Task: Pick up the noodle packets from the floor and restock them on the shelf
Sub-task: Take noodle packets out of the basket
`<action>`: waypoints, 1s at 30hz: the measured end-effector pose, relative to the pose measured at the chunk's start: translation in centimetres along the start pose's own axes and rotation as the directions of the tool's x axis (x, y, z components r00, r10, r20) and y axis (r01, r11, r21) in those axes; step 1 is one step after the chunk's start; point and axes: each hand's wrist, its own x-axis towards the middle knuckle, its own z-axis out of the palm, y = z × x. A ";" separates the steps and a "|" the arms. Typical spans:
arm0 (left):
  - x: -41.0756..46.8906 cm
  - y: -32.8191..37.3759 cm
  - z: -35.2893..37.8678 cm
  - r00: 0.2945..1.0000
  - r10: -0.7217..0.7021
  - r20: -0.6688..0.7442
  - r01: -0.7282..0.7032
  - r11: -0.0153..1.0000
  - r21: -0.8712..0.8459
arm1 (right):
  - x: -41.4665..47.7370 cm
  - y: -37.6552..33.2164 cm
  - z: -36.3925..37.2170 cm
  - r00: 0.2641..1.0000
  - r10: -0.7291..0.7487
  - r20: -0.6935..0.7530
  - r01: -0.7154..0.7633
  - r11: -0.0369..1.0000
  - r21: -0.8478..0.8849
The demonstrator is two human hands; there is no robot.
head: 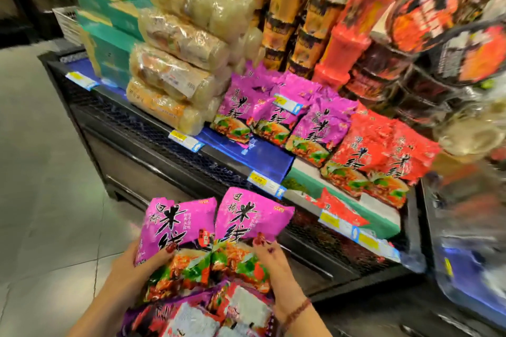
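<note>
Two purple noodle packets are held side by side in front of the shelf. My left hand grips the left packet by its lower left edge. My right hand grips the right packet at its lower right. Beneath them, at the bottom of the view, lie more purple packets, seen back side up. On the shelf stand a row of matching purple packets and, to their right, red packets. A bare blue strip of shelf lies in front of the purple row.
Clear-wrapped noodle bundles are stacked left of the purple row, with green boxes further left. Cup noodles and bowls tower behind. Price tags line the shelf edge. Grey tiled floor spreads to the left.
</note>
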 end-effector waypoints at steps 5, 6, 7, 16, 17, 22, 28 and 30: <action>-0.7 2.5 3.6 0.992 0.122 0.037 -0.123 0.992 0.012 | -0.5 -2.5 -1.6 0.992 -0.123 -0.039 0.109 0.961 -0.252; -0.6 2.9 4.2 0.990 0.128 0.050 -0.128 0.992 -0.008 | -0.2 -3.0 -2.0 0.991 -0.131 -0.041 0.115 0.955 -0.274; -0.5 3.1 4.8 0.990 0.128 0.063 -0.126 0.991 -0.037 | 0.3 -3.4 -2.4 0.988 -0.145 -0.045 0.126 0.947 -0.295; 1.5 5.2 8.8 0.984 0.163 -0.075 -0.172 0.975 -0.137 | 5.4 -10.7 -3.7 0.940 -0.340 0.023 0.327 0.881 -0.342; 1.8 5.6 9.2 0.981 0.167 -0.094 -0.180 0.973 -0.148 | 6.5 -11.7 -3.9 0.931 -0.364 0.010 0.345 0.873 -0.346; 3.3 7.3 11.9 0.972 0.157 -0.172 -0.194 0.956 -0.222 | 11.5 -15.8 -3.7 0.905 -0.424 -0.025 0.391 0.856 -0.339; 4.3 8.9 14.0 0.960 0.131 -0.249 -0.188 0.956 -0.224 | 18.6 -16.9 -2.7 0.915 -0.400 -0.044 0.357 0.858 -0.370; 4.5 8.9 14.6 0.952 0.111 -0.285 -0.183 0.954 -0.238 | 20.5 -16.7 -2.1 0.928 -0.368 -0.059 0.323 0.873 -0.366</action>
